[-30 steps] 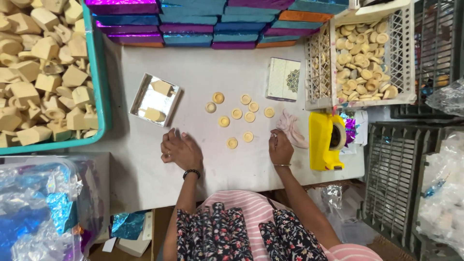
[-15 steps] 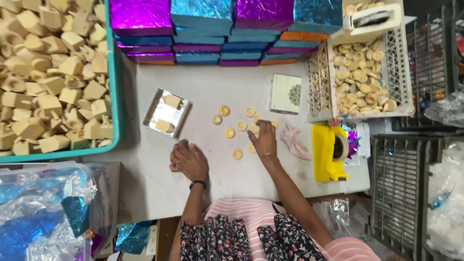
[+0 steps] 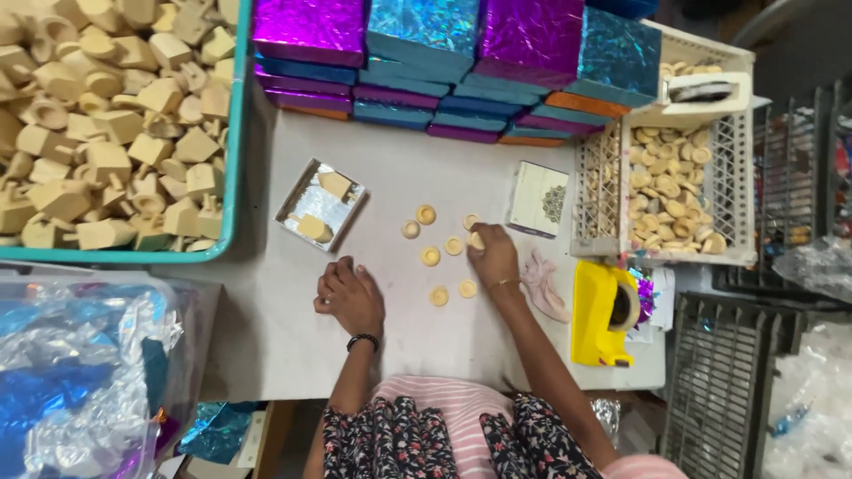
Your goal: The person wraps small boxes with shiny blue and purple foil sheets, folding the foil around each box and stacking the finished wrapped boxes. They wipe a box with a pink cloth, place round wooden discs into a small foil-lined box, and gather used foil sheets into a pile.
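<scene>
the right hand reaches forward over the tabletop, its fingers bunched and pinching a small tan disc. that disc sits at the far edge of a loose scatter of six or so more discs, each lying flat and apart from the others, between the two hands. the left hand rests just to the left of the scatter, fingers curled together on the tabletop and holding nothing.

beyond the discs lies a shiny square tray with two tan blocks in it. a white basket on the right is well filled with the same kind of discs, and a teal bin on the left is heaped with larger wooden pieces. a yellow tape dispenser sits by the right forearm, and foil-wrapped boxes are stacked along the far side.

judging by this, only a handful of discs are laid out and the tray holds just two pieces, so most of the work looks left to do.

the pinch itself is partly hidden by the knuckles. the bin and boxes are cut off at the frame edges.
</scene>
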